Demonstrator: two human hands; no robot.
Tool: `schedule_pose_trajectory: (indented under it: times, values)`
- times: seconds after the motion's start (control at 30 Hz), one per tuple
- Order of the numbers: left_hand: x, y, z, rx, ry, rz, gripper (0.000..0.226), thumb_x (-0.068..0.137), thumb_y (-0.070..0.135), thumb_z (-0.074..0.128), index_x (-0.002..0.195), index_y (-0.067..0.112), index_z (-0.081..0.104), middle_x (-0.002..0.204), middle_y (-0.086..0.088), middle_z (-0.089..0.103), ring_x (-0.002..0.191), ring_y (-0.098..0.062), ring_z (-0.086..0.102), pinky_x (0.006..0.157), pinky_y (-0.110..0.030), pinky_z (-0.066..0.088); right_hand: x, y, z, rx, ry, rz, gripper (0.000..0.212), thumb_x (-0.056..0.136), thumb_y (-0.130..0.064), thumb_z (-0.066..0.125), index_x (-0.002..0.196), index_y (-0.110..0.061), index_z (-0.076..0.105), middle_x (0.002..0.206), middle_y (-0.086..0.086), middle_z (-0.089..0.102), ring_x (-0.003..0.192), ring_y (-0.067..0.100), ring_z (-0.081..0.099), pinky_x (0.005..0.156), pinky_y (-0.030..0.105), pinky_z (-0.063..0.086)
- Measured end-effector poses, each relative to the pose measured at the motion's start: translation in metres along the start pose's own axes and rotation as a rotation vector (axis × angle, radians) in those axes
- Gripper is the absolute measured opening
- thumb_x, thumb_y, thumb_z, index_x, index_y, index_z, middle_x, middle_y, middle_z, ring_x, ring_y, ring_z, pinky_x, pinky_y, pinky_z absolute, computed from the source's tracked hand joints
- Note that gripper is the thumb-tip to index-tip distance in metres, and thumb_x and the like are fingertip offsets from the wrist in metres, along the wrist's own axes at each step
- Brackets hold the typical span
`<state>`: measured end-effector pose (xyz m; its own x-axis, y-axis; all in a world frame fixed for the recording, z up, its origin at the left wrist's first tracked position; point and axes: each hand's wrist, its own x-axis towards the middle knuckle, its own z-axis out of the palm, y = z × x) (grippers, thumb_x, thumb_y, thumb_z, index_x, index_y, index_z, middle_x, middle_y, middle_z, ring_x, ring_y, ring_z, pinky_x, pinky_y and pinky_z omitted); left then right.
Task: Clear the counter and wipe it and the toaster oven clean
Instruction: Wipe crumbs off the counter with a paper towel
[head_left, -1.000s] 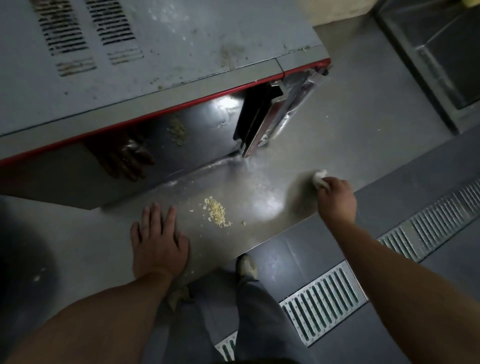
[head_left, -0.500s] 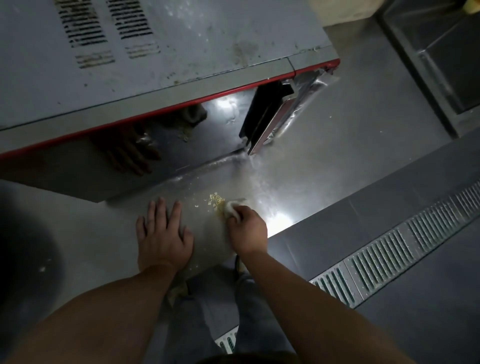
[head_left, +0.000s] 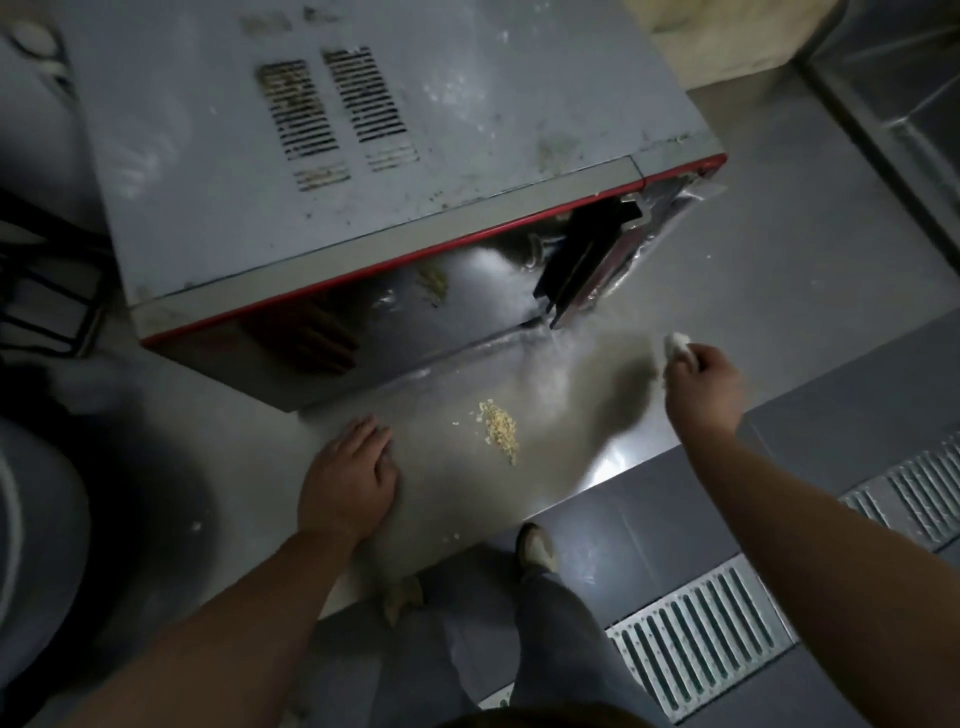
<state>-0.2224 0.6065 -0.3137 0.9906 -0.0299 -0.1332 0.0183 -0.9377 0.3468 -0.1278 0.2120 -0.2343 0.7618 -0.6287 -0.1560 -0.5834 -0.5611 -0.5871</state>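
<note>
A grey toaster oven (head_left: 395, 130) with a red front trim stands on the steel counter (head_left: 769, 270). Its top is smeared and dusty. A small pile of yellowish crumbs (head_left: 500, 429) lies on the counter in front of it. My left hand (head_left: 347, 480) rests flat on the counter, left of the crumbs, fingers straight. My right hand (head_left: 704, 387) grips a small white wad of cloth or paper (head_left: 676, 345) near the counter's front edge, right of the crumbs and below the oven's black door handle (head_left: 584, 260).
A steel sink basin (head_left: 893, 104) sits at the far right. A dark round pot or bin (head_left: 41, 545) stands at the left on the counter. Below the counter edge are grey floor tiles, a metal drain grate (head_left: 696, 644), and my legs and shoes.
Half a second ago my right hand held the wad at the crumbs beside my left hand; it has swept back right. The crumb pile has shifted slightly. My left hand stayed put.
</note>
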Motion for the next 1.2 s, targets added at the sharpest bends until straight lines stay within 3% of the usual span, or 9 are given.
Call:
schedule_pose_trajectory:
  times: [0.07,0.2,0.3,0.53,0.63,0.73,0.9,1.03,1.2]
  values:
    - [-0.006,-0.025,-0.01,0.071,0.009,-0.073,0.058,0.092,0.035,0.03,0.122,0.004,0.069,0.133,-0.019,0.063,0.127,-0.038,0.056,0.101,-0.05,0.047,0.008,-0.001,-0.001,-0.024,0.001,0.03,0.03,0.089,-0.019,0.051,0.111,-0.015,0.071,0.103,0.015,0.071,0.096,0.037,0.065,0.076,0.031,0.043]
    - [-0.031,-0.056,-0.016,0.232,-0.047,-0.121,0.062,0.093,0.037,0.026,0.141,0.01,0.055,0.148,-0.02,0.049,0.141,-0.04,0.039,0.11,-0.058,0.034,0.01,-0.009,0.016,-0.041,-0.023,0.036,0.027,0.092,-0.019,0.053,0.111,-0.016,0.073,0.104,0.016,0.071,0.097,0.038,0.064,0.077,0.033,0.046]
    - [-0.044,-0.054,-0.008,0.195,-0.03,-0.188,0.064,0.095,0.039,0.024,0.148,0.011,0.046,0.155,-0.022,0.038,0.145,-0.042,0.029,0.114,-0.06,0.028,0.004,-0.021,0.039,-0.055,-0.065,0.014,0.028,0.094,-0.02,0.053,0.115,-0.016,0.071,0.111,0.018,0.07,0.104,0.038,0.063,0.087,0.037,0.048]
    - [-0.047,-0.047,0.008,0.209,-0.043,-0.262,0.067,0.098,0.045,0.022,0.157,0.013,0.03,0.162,-0.02,0.024,0.151,-0.039,0.017,0.12,-0.059,0.016,-0.022,-0.064,0.103,-0.083,-0.144,-0.088,0.031,0.1,-0.022,0.045,0.123,-0.017,0.066,0.123,0.013,0.066,0.113,0.034,0.061,0.089,0.033,0.045]
    - [-0.049,-0.048,0.01,0.222,-0.046,-0.263,0.068,0.099,0.048,0.021,0.158,0.015,0.024,0.164,-0.018,0.019,0.152,-0.037,0.012,0.121,-0.057,0.013,-0.037,-0.073,0.127,0.011,-0.177,-0.071,0.046,0.092,-0.031,0.037,0.129,-0.012,0.057,0.131,0.011,0.06,0.117,0.032,0.058,0.098,0.04,0.047]
    - [-0.049,-0.049,0.01,0.213,-0.049,-0.276,0.069,0.099,0.05,0.022,0.16,0.018,0.019,0.166,-0.016,0.015,0.153,-0.035,0.007,0.122,-0.056,0.009,-0.047,-0.067,0.136,-0.034,-0.173,-0.127,0.066,0.087,-0.038,0.032,0.145,-0.008,0.039,0.15,0.012,0.043,0.137,0.03,0.041,0.11,0.047,0.039]
    - [-0.048,-0.05,0.008,0.213,-0.059,-0.268,0.07,0.1,0.054,0.02,0.16,0.019,0.015,0.166,-0.016,0.013,0.154,-0.034,0.007,0.122,-0.057,0.01,-0.053,-0.055,0.147,-0.264,-0.236,-0.293,0.063,0.105,-0.038,0.027,0.157,-0.006,0.014,0.165,0.013,0.01,0.153,0.029,0.005,0.125,0.04,0.008]
    - [-0.049,-0.054,0.007,0.225,-0.095,-0.24,0.074,0.099,0.061,0.011,0.161,0.021,0.002,0.168,-0.014,0.001,0.154,-0.032,-0.004,0.123,-0.055,0.003,-0.065,-0.063,0.153,-0.287,-0.232,-0.358,0.072,0.095,-0.048,0.022,0.155,-0.008,0.024,0.164,0.014,0.017,0.152,0.029,0.008,0.124,0.042,0.01]
    - [-0.059,-0.071,0.001,0.274,-0.12,-0.138,0.073,0.099,0.061,0.017,0.161,0.023,0.012,0.168,-0.012,0.007,0.155,-0.031,0.004,0.123,-0.055,0.008,-0.089,-0.085,0.168,-0.328,-0.317,-0.546,0.049,0.1,-0.034,0.04,0.141,-0.008,0.047,0.153,0.016,0.039,0.149,0.029,0.019,0.122,0.037,0.016]
